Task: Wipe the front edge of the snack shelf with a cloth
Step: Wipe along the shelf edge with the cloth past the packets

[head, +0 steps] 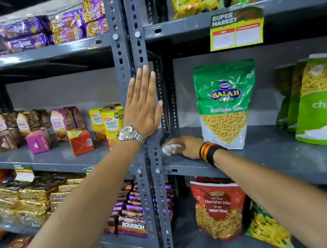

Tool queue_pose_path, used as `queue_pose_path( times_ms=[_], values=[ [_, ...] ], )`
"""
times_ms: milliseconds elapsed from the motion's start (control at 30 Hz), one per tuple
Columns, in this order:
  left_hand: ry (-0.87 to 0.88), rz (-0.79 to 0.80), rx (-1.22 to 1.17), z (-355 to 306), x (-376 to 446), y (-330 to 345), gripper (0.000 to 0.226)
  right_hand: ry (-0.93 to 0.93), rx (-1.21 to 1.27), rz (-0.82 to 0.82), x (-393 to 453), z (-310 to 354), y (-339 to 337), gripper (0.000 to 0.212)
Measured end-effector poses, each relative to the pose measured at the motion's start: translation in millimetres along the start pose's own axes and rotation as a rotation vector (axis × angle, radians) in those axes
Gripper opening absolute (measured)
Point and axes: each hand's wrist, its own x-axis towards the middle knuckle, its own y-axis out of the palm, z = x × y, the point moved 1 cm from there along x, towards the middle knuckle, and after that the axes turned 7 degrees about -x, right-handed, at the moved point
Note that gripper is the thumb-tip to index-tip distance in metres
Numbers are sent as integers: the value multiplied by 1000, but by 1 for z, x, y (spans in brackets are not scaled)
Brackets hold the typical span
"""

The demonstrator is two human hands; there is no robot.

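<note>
My right hand (pixel 185 146) presses a small white cloth (pixel 169 149) onto the left end of the grey snack shelf (pixel 266 156), close to its front edge and right beside the upright post (pixel 135 49). The fingers are closed over the cloth, so only part of it shows. My left hand (pixel 143 104) lies flat and open against the perforated grey post, fingers pointing up, with a silver watch on the wrist. A green Balaji Ratlami Sev bag (pixel 224 104) stands just behind and to the right of my right hand.
More green snack bags (pixel 318 103) stand at the right of the same shelf. A red Navratan Mix bag (pixel 219 206) sits on the shelf below. Biscuit boxes (pixel 109 125) fill the left bay. A yellow price tag (pixel 236 31) hangs from the shelf above.
</note>
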Motion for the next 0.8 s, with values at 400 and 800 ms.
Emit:
queue_pose_path(
  times_ms=[400, 800],
  values=[
    [-110, 32, -91, -28, -4, -3, 74, -8, 265, -189, -93, -34, -85, 35],
    [-153, 15, -86, -48, -21, 11, 72, 50, 97, -68, -92, -54, -30, 34]
  ],
)
